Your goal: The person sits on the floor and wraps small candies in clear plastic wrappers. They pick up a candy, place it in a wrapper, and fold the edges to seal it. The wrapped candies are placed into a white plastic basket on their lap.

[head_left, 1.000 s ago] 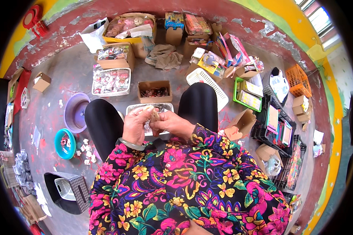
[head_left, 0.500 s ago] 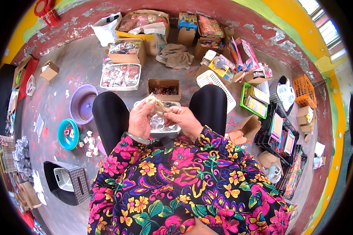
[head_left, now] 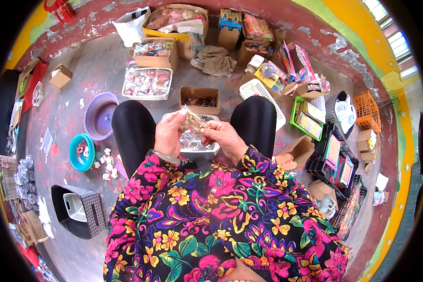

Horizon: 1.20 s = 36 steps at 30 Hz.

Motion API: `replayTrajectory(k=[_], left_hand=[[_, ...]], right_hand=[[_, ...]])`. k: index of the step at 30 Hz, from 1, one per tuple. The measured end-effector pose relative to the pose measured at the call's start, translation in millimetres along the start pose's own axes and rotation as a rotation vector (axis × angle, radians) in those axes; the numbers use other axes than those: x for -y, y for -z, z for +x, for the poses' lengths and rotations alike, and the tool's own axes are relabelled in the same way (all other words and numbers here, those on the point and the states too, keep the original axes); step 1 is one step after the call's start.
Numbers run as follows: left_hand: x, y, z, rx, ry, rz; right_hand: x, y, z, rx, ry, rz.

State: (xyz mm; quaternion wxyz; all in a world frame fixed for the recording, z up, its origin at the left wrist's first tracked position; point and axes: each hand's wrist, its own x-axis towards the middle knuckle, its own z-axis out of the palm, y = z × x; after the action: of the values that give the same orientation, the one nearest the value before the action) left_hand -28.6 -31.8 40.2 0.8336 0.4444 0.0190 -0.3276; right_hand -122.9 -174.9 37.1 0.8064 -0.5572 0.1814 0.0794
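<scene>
Between my knees, a small clear plastic packet (head_left: 192, 121) with pale tan contents is stretched between both hands; what is inside is too small to name. My left hand (head_left: 169, 134) pinches its upper left side. My right hand (head_left: 225, 136) grips its right end with thumb and fingers. Just beneath them sits a white basket (head_left: 199, 154) of shiny clear packets, partly hidden by my hands. Beyond it stands an open cardboard box (head_left: 199, 108) with dark reddish-brown small items.
To the left are a purple basin (head_left: 93, 130), a teal basin (head_left: 75, 164) and a checked bin (head_left: 96, 216). A white basket of packets (head_left: 148, 96) and stuffed cartons (head_left: 156, 61) stand ahead. A green basket (head_left: 307, 131) and black crates (head_left: 315, 164) are at right.
The packet now lies more spread out and visible between my hands, where before it was bunched up. The whole view has shifted slightly.
</scene>
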Motion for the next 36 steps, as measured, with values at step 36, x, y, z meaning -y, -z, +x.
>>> replayTrajectory(k=[36], left_hand=[[35, 32, 15, 0.039, 0.236, 0.05]], right_hand=[[-33, 22, 6, -0.151, -0.084, 0.117]])
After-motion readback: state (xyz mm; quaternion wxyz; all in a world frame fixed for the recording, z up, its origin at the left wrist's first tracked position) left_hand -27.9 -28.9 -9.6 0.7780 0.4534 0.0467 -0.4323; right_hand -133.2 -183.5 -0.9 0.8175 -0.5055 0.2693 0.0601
